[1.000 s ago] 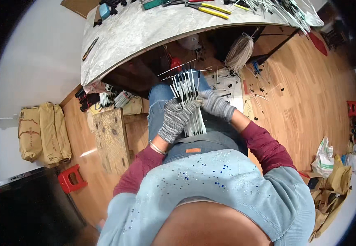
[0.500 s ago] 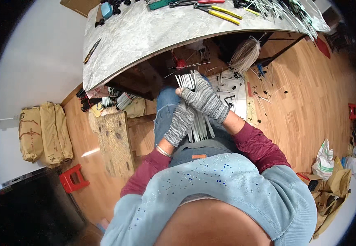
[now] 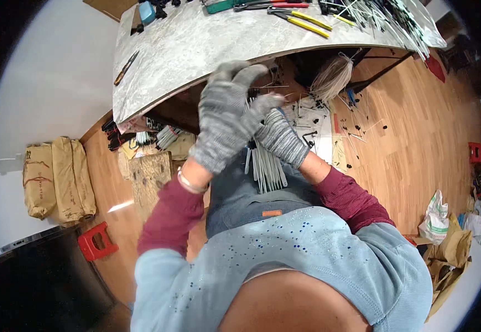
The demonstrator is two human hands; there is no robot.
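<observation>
A bundle of thin white rods (image 3: 268, 172) with flattened ends lies over my lap. My right hand (image 3: 282, 139), in a grey knitted glove with bare fingertips, is closed around its upper part. Dark ends of the rods show partly above the grip. My left hand (image 3: 225, 116), in a matching glove, is raised above and to the left of the right one and hides part of it. Its fingers are bent but apart, with the thumb stretched toward the right, and I see nothing held in them.
The grey marble-patterned table (image 3: 168, 55) carries yellow-handled pliers (image 3: 301, 22), red-handled pliers (image 3: 271, 6), a knife (image 3: 126, 68) and more white rods (image 3: 384, 19). Beneath it hangs a pale strand bundle (image 3: 334, 76). A wooden bench (image 3: 152, 177) and red stool (image 3: 96, 242) stand left.
My left hand has come off the rods, moving up and left toward the table edge, and its fingers have spread. The right hand keeps its hold in nearly the same place.
</observation>
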